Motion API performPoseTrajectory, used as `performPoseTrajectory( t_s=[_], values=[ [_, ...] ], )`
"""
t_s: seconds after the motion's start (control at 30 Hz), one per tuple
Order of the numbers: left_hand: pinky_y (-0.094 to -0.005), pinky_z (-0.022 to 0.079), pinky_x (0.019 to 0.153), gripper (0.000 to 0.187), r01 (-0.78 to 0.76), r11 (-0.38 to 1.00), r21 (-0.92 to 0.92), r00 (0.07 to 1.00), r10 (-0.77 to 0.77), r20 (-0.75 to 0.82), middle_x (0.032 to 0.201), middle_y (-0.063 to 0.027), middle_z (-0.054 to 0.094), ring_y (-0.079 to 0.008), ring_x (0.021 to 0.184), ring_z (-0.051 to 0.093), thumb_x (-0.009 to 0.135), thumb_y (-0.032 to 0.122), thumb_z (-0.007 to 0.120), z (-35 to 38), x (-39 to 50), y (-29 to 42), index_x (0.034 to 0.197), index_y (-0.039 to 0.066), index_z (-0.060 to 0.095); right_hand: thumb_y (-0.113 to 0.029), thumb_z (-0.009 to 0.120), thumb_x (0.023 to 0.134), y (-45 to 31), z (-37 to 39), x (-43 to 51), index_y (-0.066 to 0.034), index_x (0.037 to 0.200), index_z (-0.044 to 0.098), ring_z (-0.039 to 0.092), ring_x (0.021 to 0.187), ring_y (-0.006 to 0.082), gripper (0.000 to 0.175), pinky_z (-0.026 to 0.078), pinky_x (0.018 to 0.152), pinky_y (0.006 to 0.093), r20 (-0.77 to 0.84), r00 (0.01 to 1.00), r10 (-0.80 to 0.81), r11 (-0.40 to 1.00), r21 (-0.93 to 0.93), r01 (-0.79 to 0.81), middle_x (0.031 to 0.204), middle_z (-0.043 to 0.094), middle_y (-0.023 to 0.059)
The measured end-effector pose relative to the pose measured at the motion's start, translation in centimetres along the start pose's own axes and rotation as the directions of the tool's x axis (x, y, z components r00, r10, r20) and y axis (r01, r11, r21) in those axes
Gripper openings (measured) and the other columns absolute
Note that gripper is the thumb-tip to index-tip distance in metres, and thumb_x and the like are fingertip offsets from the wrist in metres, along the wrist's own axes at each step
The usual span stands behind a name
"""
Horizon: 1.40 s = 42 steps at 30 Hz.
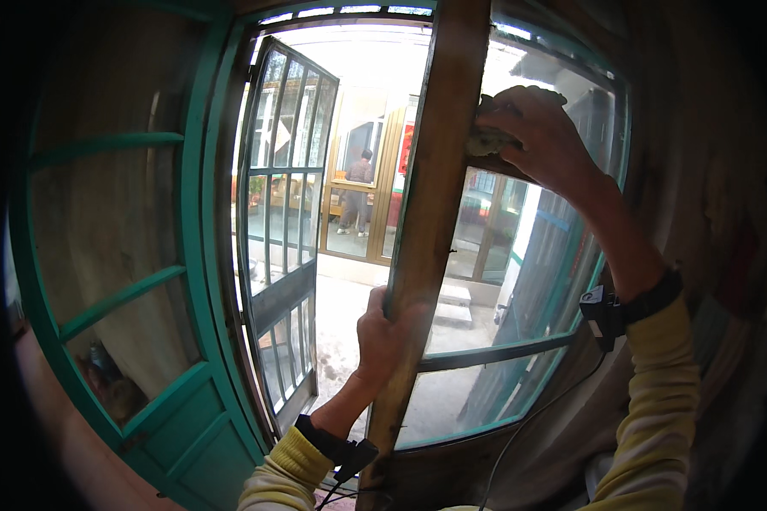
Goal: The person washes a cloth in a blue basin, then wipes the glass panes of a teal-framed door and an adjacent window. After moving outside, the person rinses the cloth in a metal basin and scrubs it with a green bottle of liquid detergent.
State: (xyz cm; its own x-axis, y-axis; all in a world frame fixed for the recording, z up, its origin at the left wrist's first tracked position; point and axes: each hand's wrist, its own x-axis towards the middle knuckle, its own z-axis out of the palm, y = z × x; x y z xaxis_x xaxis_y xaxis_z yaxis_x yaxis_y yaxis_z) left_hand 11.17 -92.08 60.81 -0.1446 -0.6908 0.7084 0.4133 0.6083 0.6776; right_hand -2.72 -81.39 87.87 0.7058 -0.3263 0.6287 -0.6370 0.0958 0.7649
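Observation:
My right hand (543,140) is raised at the upper right, its fingers closed around a crumpled greyish cloth (488,140). The cloth touches the wooden crossbar between two glass panes of a door leaf, beside its tall upright. Lower down, my left hand (387,329) grips the edge of that wooden door stile (436,160). Below the crossbar is a glass pane (479,255), with a yard visible through it. Both wrists carry black straps with small devices and cables.
A green door leaf (195,306) with panes stands at the left. Through the doorway, a barred metal door (286,191) stands swung outward. A person (360,185) is across the yard near tall windows. A cable (537,421) hangs from my right wrist.

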Motion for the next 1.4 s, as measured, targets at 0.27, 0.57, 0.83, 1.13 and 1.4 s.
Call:
performPoseTrajectory(
  t_s=[0.27, 0.57, 0.83, 1.13, 1.4],
  values=[
    [-0.0285, 0.049, 0.057, 0.038, 0.017, 1.0, -0.024, 1.0, -0.018, -0.002, 0.071, -0.0085, 0.062, -0.0155, 0.064, 0.061, 0.075, 0.026, 0.072, -0.1, -0.1, 0.2, 0.096, 0.002, 0.051, -0.007, 0.065, 0.069, 1.0, 0.0, 2.2, -0.0136, 0.097, 0.063, 0.054, 0.091, 0.0231, 0.029, 0.046, 0.079, 0.0362, -0.041, 0.991, 0.126, 0.989, -0.071, -0.129, 0.097, 0.056, 0.0034],
    [-0.0276, 0.049, 0.059, 0.037, 0.039, 0.997, -0.065, 0.999, -0.038, 0.008, 0.074, -0.0087, 0.063, -0.0137, 0.067, 0.06, 0.076, 0.023, 0.07, 0.2, -0.2, 0.0, 0.098, 0.001, 0.051, -0.003, 0.067, 0.063, -0.2, 0.2, -0.1, -0.0128, 0.099, 0.061, 0.053, 0.092, 0.0233, 0.037, 0.041, 0.083, 0.0381, -0.081, 0.986, 0.143, 0.985, 0.107, -0.134, 0.097, 0.056, 0.0032],
    [-0.0283, 0.051, 0.064, 0.041, -0.001, 1.0, 0.006, 1.0, 0.001, 0.003, 0.081, -0.0114, 0.064, -0.0164, 0.072, 0.062, 0.076, 0.024, 0.071, -0.1, 0.2, -0.9, 0.101, 0.0, 0.051, -0.005, 0.06, 0.066, 1.8, 0.9, -4.7, -0.0112, 0.093, 0.059, 0.053, 0.084, 0.0248, 0.027, 0.043, 0.073, 0.0383, -0.062, 0.932, 0.356, 0.925, 0.161, -0.343, 0.086, 0.054, 0.005],
    [-0.0269, 0.05, 0.065, 0.042, -0.009, 0.999, 0.052, 0.999, 0.011, -0.041, 0.085, -0.0098, 0.064, -0.014, 0.074, 0.061, 0.074, 0.022, 0.072, 0.1, 0.1, -0.9, 0.103, 0.0, 0.051, -0.006, 0.061, 0.068, 1.1, 0.3, -7.4, -0.0111, 0.092, 0.059, 0.054, 0.083, 0.0256, 0.025, 0.045, 0.07, 0.0381, -0.036, 0.842, 0.539, 0.838, 0.127, -0.531, 0.082, 0.053, 0.007],
    [-0.0243, 0.048, 0.065, 0.034, -0.001, 0.998, 0.064, 0.999, 0.004, -0.036, 0.084, -0.0064, 0.06, -0.0101, 0.074, 0.056, 0.078, 0.019, 0.067, 0.2, 0.2, -0.5, 0.101, 0.0, 0.052, -0.005, 0.065, 0.068, 1.7, 0.9, -8.1, -0.0111, 0.093, 0.06, 0.055, 0.088, 0.0242, 0.026, 0.046, 0.075, 0.0377, -0.107, 0.922, 0.372, 0.924, 0.136, -0.357, 0.089, 0.055, 0.0058]
  ],
)
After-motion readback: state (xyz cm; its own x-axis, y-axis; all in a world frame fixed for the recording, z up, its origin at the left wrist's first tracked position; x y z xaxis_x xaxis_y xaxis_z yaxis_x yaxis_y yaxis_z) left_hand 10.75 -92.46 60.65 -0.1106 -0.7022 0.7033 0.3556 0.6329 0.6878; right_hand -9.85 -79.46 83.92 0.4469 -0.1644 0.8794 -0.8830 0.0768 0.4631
